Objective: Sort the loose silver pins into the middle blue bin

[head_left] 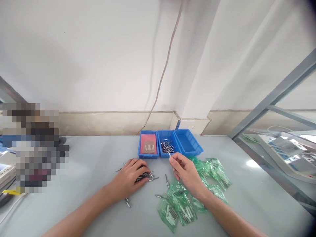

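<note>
My left hand point(129, 177) lies curled over a loose pile of small metal pins point(146, 176) on the grey table, fingers closed around a bunch of them. My right hand point(185, 171) is raised a little, thumb and forefinger pinching a single metal pin point(169, 153) just in front of the middle blue bin point(169, 146), which holds more pins. The left blue bin point(148, 147) holds a pink sheet with a small clear packet. The right blue bin point(189, 143) looks empty. Green plastic bags point(180, 207) with pins lie under and beside my right forearm.
More green bags point(217, 174) spread to the right of my hand. Stray pins point(127, 203) lie on the table. A grey metal shelf frame point(271, 98) with papers stands at the right. A blurred clutter area sits at the left. The wall and a cable point(163, 72) rise behind the bins.
</note>
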{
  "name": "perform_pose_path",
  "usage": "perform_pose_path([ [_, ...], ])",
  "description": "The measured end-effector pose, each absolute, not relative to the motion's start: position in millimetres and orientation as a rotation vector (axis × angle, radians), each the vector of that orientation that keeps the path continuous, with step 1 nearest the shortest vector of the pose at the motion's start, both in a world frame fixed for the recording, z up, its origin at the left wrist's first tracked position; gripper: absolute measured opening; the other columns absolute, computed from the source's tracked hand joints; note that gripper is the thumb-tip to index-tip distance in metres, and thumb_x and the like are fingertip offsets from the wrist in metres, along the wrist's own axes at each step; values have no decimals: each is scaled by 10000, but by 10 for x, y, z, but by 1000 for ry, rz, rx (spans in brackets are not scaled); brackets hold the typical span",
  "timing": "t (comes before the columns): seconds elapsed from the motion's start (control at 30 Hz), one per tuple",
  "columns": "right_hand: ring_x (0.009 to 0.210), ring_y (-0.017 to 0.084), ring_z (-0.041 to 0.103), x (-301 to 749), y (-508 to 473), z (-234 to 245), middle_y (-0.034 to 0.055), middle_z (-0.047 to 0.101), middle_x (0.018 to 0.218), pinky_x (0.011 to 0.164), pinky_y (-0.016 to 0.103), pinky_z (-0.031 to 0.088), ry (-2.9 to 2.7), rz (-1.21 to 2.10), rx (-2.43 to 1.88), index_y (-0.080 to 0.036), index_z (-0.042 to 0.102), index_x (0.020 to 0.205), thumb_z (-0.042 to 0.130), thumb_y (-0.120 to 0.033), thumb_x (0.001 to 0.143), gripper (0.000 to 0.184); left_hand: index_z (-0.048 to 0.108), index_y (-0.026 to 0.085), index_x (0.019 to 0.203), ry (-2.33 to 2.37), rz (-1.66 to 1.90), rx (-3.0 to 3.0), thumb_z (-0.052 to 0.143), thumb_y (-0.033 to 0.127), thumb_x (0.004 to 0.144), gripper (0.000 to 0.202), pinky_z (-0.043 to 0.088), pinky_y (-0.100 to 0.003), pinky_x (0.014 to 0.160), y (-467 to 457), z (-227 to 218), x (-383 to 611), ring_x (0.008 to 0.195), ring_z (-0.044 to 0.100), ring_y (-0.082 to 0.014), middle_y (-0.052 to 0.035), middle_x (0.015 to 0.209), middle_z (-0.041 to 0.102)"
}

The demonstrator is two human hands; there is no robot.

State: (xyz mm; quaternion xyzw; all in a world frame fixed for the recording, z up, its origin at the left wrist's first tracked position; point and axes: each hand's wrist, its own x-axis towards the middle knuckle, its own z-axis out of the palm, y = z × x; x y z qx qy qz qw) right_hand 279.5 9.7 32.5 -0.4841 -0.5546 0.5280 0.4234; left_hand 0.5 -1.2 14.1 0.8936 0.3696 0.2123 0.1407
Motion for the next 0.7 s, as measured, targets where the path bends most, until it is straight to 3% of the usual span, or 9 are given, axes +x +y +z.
perform_pose_path([
  [0.07, 500, 108, 357, 2797, 119, 328, -67, 436, 677, 476, 273, 351, -1288, 1372, -1183, -240, 571, 849, 678, -693, 966, 480, 669, 241, 1228, 1068, 609, 2581, 610, 253, 1091, 150, 504, -441, 1024, -12, 138, 3, 1132, 602, -262, -75, 1262, 653],
  [0.27, 537, 110, 450, 2797, 115, 376, -15, 605, 902, 523, 286, 420, -1326, 1316, -1093, -273, 610, 1216, 643, -631, 1016, 412, 671, 243, 1230, 1072, 607, 2574, 629, 244, 1081, 155, 500, -436, 1024, -9, 121, 4, 1137, 598, -261, -71, 1267, 653],
  [0.5, 752, 185, 551, 2828, 54, 329, -20, 598, 812, 681, 305, 425, -1994, 958, -1305, -247, 638, 959, 683, -375, 1025, 151, 678, 243, 1227, 1073, 623, 2584, 630, 227, 1076, 159, 496, -424, 1012, -9, 114, 8, 1123, 600, -260, -63, 1248, 656],
  [0.6, 823, 200, 569, 2836, 33, 353, -8, 645, 903, 762, 327, 415, -2317, 723, -1326, -236, 591, 912, 753, -302, 981, 188, 673, 238, 1216, 1079, 611, 2584, 641, 221, 1070, 151, 492, -426, 1009, -12, 108, 6, 1117, 596, -260, -62, 1238, 657],
  [0.7, 795, 187, 556, 2835, 23, 405, -24, 624, 860, 827, 350, 399, -2467, 617, -1353, -224, 528, 841, 707, -223, 998, 238, 677, 241, 1209, 1079, 626, 2589, 640, 236, 1072, 141, 496, -419, 1009, -13, 103, 4, 1104, 601, -250, -59, 1230, 659],
])
